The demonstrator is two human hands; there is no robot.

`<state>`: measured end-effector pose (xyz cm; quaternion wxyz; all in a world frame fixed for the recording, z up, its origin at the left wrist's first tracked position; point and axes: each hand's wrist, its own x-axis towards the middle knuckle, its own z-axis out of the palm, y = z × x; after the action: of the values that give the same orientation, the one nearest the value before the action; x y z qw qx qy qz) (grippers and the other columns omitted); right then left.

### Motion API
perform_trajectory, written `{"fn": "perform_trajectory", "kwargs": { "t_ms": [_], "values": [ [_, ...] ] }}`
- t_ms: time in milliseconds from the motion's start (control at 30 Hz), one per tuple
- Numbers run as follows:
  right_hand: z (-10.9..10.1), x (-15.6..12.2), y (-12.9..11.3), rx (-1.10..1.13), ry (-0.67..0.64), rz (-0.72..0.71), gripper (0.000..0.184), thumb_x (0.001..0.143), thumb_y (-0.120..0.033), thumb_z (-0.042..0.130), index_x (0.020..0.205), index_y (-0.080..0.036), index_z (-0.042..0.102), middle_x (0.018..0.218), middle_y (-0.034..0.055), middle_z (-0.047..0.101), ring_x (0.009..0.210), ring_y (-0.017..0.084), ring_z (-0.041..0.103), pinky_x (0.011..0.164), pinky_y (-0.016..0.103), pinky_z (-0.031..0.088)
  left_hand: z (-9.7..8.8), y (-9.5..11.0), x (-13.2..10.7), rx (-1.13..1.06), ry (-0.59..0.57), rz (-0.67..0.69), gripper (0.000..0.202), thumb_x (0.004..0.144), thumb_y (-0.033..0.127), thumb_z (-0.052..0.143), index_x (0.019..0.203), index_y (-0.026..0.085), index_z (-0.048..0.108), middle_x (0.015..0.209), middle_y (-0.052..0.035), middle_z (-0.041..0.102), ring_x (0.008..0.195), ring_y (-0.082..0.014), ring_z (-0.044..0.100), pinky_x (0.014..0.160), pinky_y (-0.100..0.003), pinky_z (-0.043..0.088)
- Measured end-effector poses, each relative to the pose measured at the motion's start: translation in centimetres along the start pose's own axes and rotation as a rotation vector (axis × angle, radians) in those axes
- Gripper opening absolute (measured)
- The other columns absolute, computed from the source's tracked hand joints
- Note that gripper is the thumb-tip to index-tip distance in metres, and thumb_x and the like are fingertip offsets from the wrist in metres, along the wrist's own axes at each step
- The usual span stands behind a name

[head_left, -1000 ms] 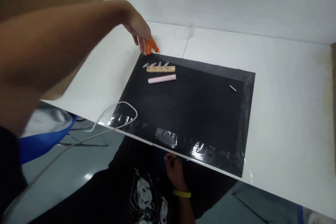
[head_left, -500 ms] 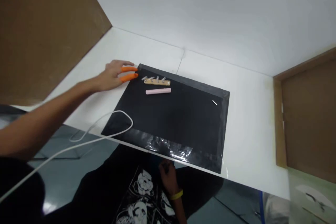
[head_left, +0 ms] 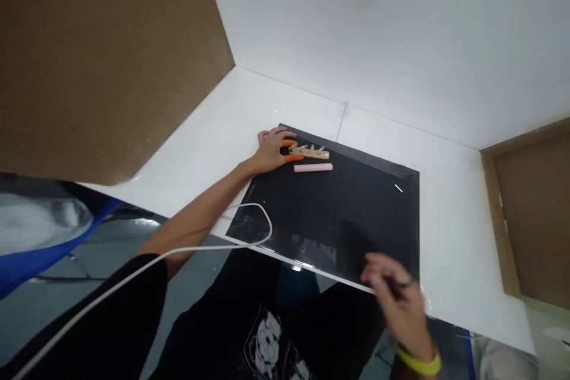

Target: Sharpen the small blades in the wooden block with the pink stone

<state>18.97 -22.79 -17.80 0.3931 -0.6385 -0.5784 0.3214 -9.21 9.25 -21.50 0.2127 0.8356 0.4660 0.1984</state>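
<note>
My left hand point(head_left: 272, 151) is at the far left corner of the black mat. Orange covers sleeve its thumb and forefinger, which lie along both edges of the left end of a small wooden strip point(head_left: 315, 154). Several little transparent pegs stick up at a slant from screws on that strip. Just in front of it lies a pale pink bar point(head_left: 313, 167). A yellow band circles the wrist of my right hand point(head_left: 398, 297), which hovers over the mat's front right part, its fingers bent and smeared by motion. Nothing shows in it.
The black mat point(head_left: 338, 208) covers part of a white table point(head_left: 458, 219). A thin metal pin point(head_left: 398, 188) lies near its right edge. A white cable point(head_left: 200, 247) loops over the front left corner. Brown boards point(head_left: 107, 65) stand at both sides.
My left hand has moved right onto the wooden strip's end from beside the mat. My right hand has risen from below the table edge to above the mat. The view has shifted.
</note>
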Motion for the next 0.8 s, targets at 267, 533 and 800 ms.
{"fn": "perform_trajectory", "kwargs": {
  "t_ms": [267, 533, 800],
  "values": [
    [-5.4, 14.2, 9.3, -0.786, 0.420, 0.006, 0.049, 0.092, -0.048, 0.052, 0.122, -0.012, 0.064, 0.121, 0.0200, 0.060, 0.103, 0.031, 0.057, 0.094, 0.051, 0.044, 0.2, -0.3, -0.3, 0.000, 0.051, 0.026, 0.024, 0.087, 0.051, 0.069, 0.099, 0.032, 0.077, 0.142, -0.0015, 0.061, 0.141, -0.0357, 0.037, 0.110, -0.059, 0.020],
    [-5.3, 15.4, 11.7, -0.809, 0.381, -0.041, 0.040, 0.097, -0.049, 0.047, 0.109, -0.020, 0.072, 0.099, 0.0110, 0.064, 0.095, 0.026, 0.056, 0.091, 0.043, 0.044, 0.0, -0.5, -0.2, 0.029, 0.042, 0.073, 0.029, 0.090, 0.056, 0.064, 0.103, 0.034, 0.077, 0.142, -0.0019, 0.061, 0.140, -0.0363, 0.040, 0.108, -0.062, 0.022],
    [-5.4, 16.8, 11.3, -0.805, 0.283, -0.141, 0.030, 0.098, -0.040, 0.042, 0.094, -0.019, 0.062, 0.103, 0.0111, 0.065, 0.101, 0.026, 0.058, 0.095, 0.042, 0.044, -1.1, -0.2, -0.8, -0.096, -0.001, 0.022, 0.023, 0.087, 0.057, 0.067, 0.101, 0.041, 0.076, 0.144, 0.0045, 0.059, 0.143, -0.0322, 0.038, 0.113, -0.061, 0.022]
  ]
}}
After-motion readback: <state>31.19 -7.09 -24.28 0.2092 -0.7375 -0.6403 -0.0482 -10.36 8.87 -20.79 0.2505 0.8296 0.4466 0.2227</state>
